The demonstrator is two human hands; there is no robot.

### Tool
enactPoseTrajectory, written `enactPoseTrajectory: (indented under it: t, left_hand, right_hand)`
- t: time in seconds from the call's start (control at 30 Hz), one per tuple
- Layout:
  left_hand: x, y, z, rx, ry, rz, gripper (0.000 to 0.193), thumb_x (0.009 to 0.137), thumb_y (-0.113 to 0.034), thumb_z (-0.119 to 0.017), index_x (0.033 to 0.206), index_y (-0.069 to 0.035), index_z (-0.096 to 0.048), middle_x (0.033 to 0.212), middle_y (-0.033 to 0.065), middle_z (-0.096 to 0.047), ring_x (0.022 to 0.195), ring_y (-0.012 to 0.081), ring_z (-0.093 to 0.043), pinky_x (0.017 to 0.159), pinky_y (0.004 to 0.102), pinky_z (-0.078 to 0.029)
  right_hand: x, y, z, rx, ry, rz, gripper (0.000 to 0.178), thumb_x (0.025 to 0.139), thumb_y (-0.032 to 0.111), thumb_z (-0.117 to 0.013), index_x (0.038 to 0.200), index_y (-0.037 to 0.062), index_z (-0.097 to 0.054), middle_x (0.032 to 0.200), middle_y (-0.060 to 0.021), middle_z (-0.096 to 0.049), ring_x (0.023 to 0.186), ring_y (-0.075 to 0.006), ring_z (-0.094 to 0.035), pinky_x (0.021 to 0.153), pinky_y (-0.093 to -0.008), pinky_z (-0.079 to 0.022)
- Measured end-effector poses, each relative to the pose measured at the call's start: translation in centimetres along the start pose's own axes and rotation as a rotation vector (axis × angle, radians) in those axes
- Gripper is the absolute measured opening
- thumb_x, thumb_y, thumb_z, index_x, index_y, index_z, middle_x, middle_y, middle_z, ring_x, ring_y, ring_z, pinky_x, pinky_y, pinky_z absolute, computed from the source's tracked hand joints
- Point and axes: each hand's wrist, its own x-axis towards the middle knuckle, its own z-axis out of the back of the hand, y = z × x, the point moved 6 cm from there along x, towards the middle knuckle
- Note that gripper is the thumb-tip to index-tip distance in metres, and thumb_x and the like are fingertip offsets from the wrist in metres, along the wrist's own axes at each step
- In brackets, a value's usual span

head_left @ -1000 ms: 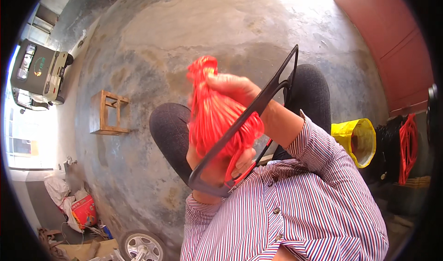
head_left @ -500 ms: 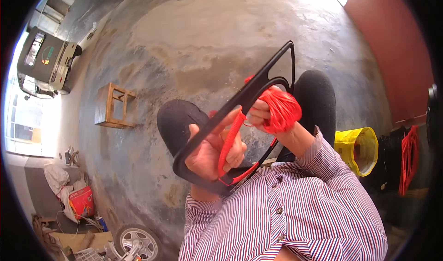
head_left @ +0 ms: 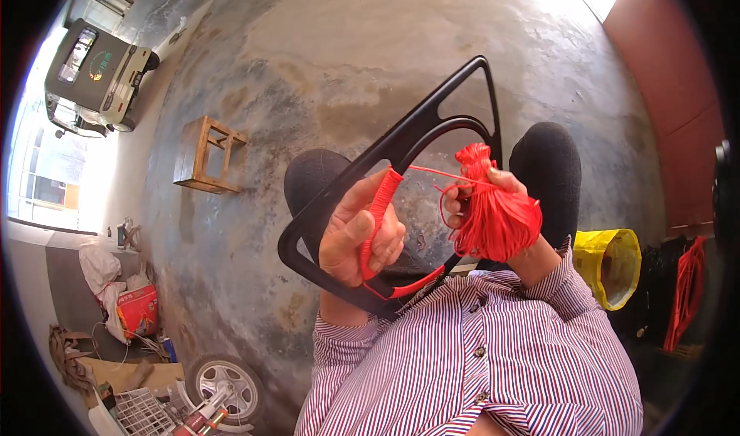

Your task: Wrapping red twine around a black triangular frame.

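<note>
A black frame (head_left: pixel 412 137) with a curved inner bar slants over my lap, its narrow end up and to the right. Red cord is wound in tight coils (head_left: pixel 378 224) round part of the curved bar, and more red covers a stretch lower down. My left hand (head_left: pixel 345 239) is closed round the coiled part, thumb in front. In my right hand (head_left: pixel 505 180) is a thick bundle of red cord (head_left: pixel 501 224), tied near its top and fanning out below. One strand runs taut from the upper end of the coils to this bundle, which hides part of the right hand.
A wooden stool (head_left: pixel 199 159) stands on the concrete floor at left, beyond it a parked vehicle (head_left: pixel 92 74). A wheel (head_left: pixel 225 390) and a red package (head_left: pixel 137 310) are at lower left. To the right are a yellow container (head_left: pixel 605 266) and hanging red cord (head_left: pixel 684 297).
My right hand has drawn back right from the frame with the bundle, which now shows in full. The strand to the coils is now stretched straight. The left hand still grips the bar.
</note>
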Motion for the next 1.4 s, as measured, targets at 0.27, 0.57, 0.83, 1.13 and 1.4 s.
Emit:
enactPoseTrajectory:
  t: [0.27,0.57,0.83,1.13,1.4]
  left_hand:
    - [-0.2,-0.1,0.7,0.008,-0.036,-0.032,0.058,0.099,-0.024,-0.058,0.15,-0.006,-0.036,0.061,0.0047,-0.046,0.041,0.0096,-0.038,0.036,0.0236,-0.033]
    - [0.7,0.2,0.4,0.089,-0.084,-0.062,0.058,0.101,-0.02,-0.054,0.152,-0.007,-0.031,0.059,0.0032,-0.044,0.038,0.0081,-0.036,0.035,0.0218,-0.034]
    - [0.8,0.8,1.0,0.091,-0.079,-0.032,0.05,0.102,-0.021,-0.051,0.147,-0.002,-0.04,0.058,0.0035,-0.045,0.037,0.0082,-0.036,0.034,0.0224,-0.035]
    - [1.2,1.2,0.5,0.058,-0.091,0.0,0.05,0.102,-0.022,-0.051,0.147,-0.002,-0.04,0.058,0.004,-0.044,0.037,0.009,-0.035,0.033,0.023,-0.034]
    - [0.5,-0.1,2.4,0.04,-0.112,-0.052,0.049,0.103,-0.023,-0.049,0.147,-0.003,-0.04,0.06,0.0035,-0.042,0.04,0.0107,-0.037,0.033,0.0247,-0.034]
  right_hand:
    - [-0.7,3.8,-4.0,-0.109,0.236,0.408,0.041,0.098,0.034,-0.055,0.125,0.0023,-0.054,0.122,-0.021,-0.059,0.118,-0.0358,-0.057,0.099,-0.0525,-0.05]
    - [-1.9,3.4,-5.4,-0.191,0.265,0.386,0.045,0.103,0.042,-0.046,0.121,0.0011,-0.052,0.091,-0.0132,-0.061,0.094,-0.0289,-0.061,0.084,-0.0426,-0.052]
    - [-1.6,2.7,-3.7,-0.163,0.059,0.283,0.039,0.104,0.039,-0.045,0.114,0.0026,-0.056,0.07,-0.0096,-0.057,0.066,-0.0225,-0.057,0.06,-0.0334,-0.048]
    - [-2.4,2.4,-4.1,-0.249,-0.147,0.272,0.047,0.083,0.002,-0.054,0.13,-0.0014,-0.048,0.122,-0.0169,-0.059,0.11,-0.029,-0.062,0.096,-0.0425,-0.052]
    - [-3.8,2.6,-6.7,-0.484,-0.122,0.284,0.055,0.086,0.003,-0.063,0.138,-0.003,-0.044,0.12,-0.0171,-0.063,0.103,-0.0255,-0.067,0.091,-0.0393,-0.056]
